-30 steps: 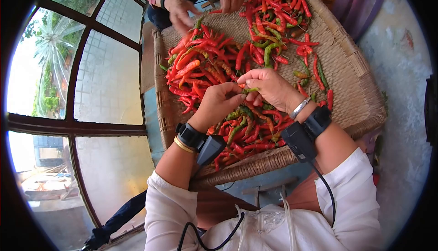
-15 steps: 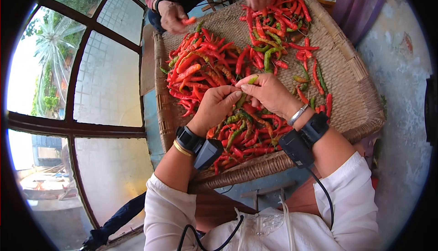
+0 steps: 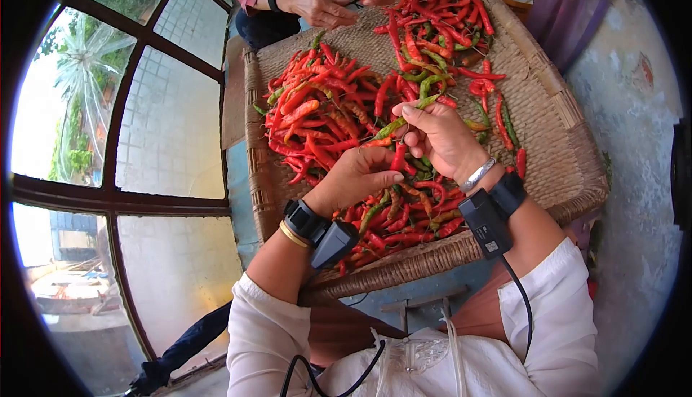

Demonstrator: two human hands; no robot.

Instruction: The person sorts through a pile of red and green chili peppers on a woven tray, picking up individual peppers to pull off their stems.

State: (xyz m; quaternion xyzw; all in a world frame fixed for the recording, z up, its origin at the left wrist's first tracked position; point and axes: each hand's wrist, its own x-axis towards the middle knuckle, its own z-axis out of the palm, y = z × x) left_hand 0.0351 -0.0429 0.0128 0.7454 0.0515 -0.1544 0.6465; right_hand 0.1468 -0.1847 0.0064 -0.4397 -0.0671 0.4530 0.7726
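My right hand [image 3: 448, 137] pinches a green chili [image 3: 390, 129] between thumb and forefinger, its tip pointing to the lower left. My left hand [image 3: 355, 178] is beside it, thumb and fingers closed near a red chili [image 3: 398, 157] that stands upright between the two hands. Beyond my left hand lies a large heap of red chilies [image 3: 299, 112]. Under and in front of my hands is a mixed heap of red and green chilies [image 3: 404, 217]. Both heaps rest on a woven tray [image 3: 555, 137].
Across the tray, a co-worker's two hands [image 3: 324, 7] are close together over the far edge. Another chili pile [image 3: 447, 29] lies at the far right. Windows [image 3: 169, 130] stand on the left, a purple cloth [image 3: 569, 15] and a wall on the right.
My hands have moved slightly apart, and a red chili now shows between them. The green chili is now in my right hand's pinch. The co-worker's hands have come together.
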